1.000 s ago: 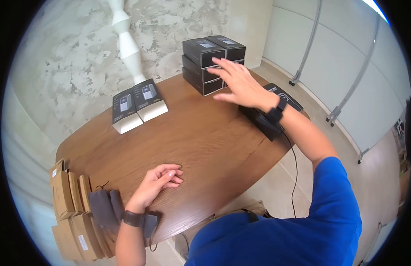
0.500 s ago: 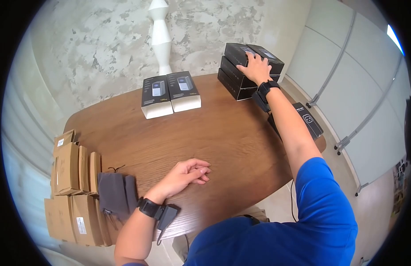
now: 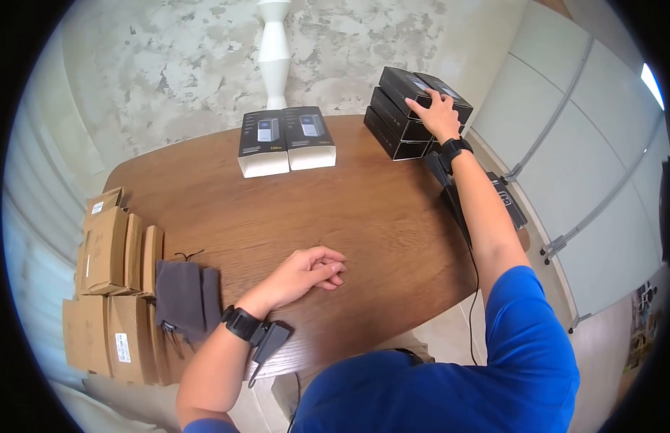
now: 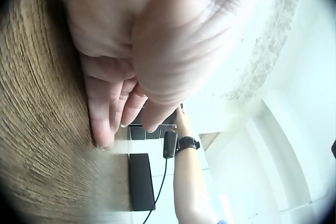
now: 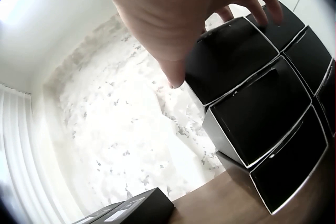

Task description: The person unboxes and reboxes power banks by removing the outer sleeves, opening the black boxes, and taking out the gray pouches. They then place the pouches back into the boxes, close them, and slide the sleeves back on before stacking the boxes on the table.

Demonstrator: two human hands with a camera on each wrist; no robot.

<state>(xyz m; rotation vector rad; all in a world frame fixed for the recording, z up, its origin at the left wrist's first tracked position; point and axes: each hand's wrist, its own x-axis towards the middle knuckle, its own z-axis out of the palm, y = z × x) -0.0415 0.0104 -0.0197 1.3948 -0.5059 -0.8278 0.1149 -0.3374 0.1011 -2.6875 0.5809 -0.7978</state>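
Note:
My right hand point(image 3: 440, 119) spans the top front-left black box point(image 3: 405, 84) of the stack, thumb against its left side and fingers bent over its top. In the right wrist view, the hand point(image 5: 194, 8) covers part of this box point(image 5: 231, 58), and some fingertips overlap the neighbouring box, so the exact contact is partly hidden. My left hand point(image 3: 306, 274) rests on the brown table point(image 3: 378, 216), fingers loosely curled with nothing in them. The left wrist view shows that hand point(image 4: 142, 50) palm side, beside the wood surface.
Two black-and-white boxes point(image 3: 286, 137) lie side by side near the back edge. Brown cartons point(image 3: 107, 252) and a dark grey pouch point(image 3: 183, 296) stand at the left. At the right edge are a flat black box point(image 3: 510, 202) and a cable point(image 3: 476, 289).
My right hand has moved from above the table onto the top box of the stack, and its fingers have bent over it. The head view has shifted; my left hand stays on the table.

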